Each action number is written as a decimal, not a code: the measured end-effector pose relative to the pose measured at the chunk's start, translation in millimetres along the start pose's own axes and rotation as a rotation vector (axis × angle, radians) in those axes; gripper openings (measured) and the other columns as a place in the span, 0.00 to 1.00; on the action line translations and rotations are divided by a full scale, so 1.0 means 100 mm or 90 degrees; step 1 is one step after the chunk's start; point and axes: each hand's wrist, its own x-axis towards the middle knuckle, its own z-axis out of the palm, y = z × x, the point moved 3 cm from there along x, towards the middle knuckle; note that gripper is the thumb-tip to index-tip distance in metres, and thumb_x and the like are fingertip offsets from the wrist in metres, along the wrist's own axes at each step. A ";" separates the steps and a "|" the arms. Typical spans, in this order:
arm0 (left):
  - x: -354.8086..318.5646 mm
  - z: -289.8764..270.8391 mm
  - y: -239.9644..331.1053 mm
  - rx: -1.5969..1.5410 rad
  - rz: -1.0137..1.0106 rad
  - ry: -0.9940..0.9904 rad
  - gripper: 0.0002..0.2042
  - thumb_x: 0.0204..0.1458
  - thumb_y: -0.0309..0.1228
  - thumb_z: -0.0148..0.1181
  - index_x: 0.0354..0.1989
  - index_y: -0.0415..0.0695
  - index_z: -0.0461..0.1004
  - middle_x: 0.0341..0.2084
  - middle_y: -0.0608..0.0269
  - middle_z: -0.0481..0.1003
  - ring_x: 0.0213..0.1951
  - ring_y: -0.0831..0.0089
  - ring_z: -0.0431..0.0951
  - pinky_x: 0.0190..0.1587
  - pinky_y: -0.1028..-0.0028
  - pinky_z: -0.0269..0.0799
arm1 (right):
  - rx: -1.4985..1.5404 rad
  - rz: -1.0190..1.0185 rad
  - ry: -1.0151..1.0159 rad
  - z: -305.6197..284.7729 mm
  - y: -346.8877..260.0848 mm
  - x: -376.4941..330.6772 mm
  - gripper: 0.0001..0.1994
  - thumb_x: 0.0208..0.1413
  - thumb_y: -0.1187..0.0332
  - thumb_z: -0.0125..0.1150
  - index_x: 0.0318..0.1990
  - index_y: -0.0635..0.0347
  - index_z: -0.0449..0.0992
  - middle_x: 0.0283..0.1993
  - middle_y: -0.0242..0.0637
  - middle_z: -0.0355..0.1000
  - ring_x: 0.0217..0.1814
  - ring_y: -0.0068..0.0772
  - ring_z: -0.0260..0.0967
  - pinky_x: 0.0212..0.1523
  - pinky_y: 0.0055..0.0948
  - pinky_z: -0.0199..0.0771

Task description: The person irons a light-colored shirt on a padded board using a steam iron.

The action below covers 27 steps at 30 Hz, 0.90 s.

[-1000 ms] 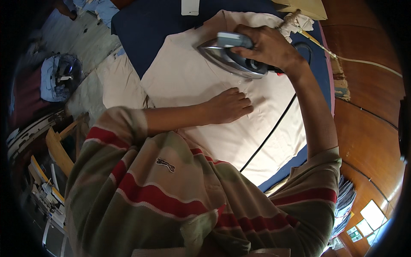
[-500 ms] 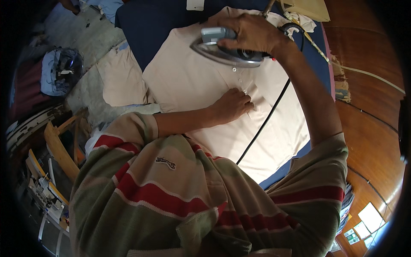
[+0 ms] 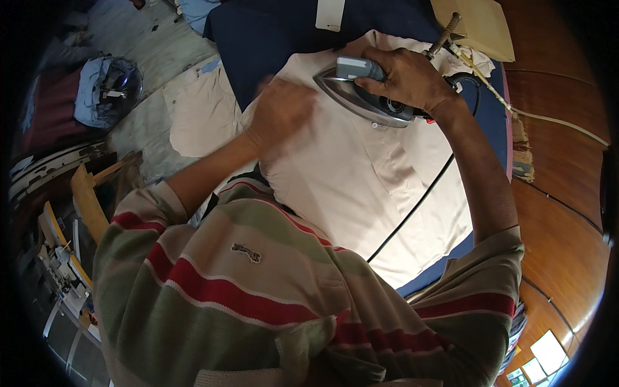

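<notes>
A pale beige buttoned shirt (image 3: 351, 161) lies spread over a dark blue cloth (image 3: 267, 39). Near its far end my right hand (image 3: 412, 80) is closed around the handle of a steam iron (image 3: 361, 100), whose metal soleplate is on or just above the fabric. The iron's tip points to the left. My left hand (image 3: 284, 116) is at the shirt's left edge, smeared by motion, so its fingers cannot be made out. A black cord (image 3: 412, 209) runs across the shirt's right side towards me.
Beyond the left side lies a folded beige cloth (image 3: 205, 116). A clear bag of blue clothing (image 3: 103, 97) stands farther left. At the far right are a brown-handled rod (image 3: 446, 35), a pale hose (image 3: 554, 122) and a tan envelope-like packet (image 3: 477, 26). Brown wooden panelling (image 3: 554, 213) borders the right.
My left hand has left the shirt's button strip and swung left and away to the shirt's edge. My right hand keeps the iron near the far end. The whole view has shifted slightly.
</notes>
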 end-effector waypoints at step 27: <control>-0.01 -0.09 -0.66 0.017 -0.355 -0.001 0.08 0.49 0.33 0.55 0.34 0.43 0.74 0.33 0.62 0.74 0.35 0.61 0.72 0.39 0.66 0.64 | 0.014 0.047 0.051 -0.06 -0.34 0.31 0.22 0.49 0.49 0.55 0.47 0.52 0.73 0.32 0.46 0.75 0.36 0.46 0.74 0.42 0.39 0.74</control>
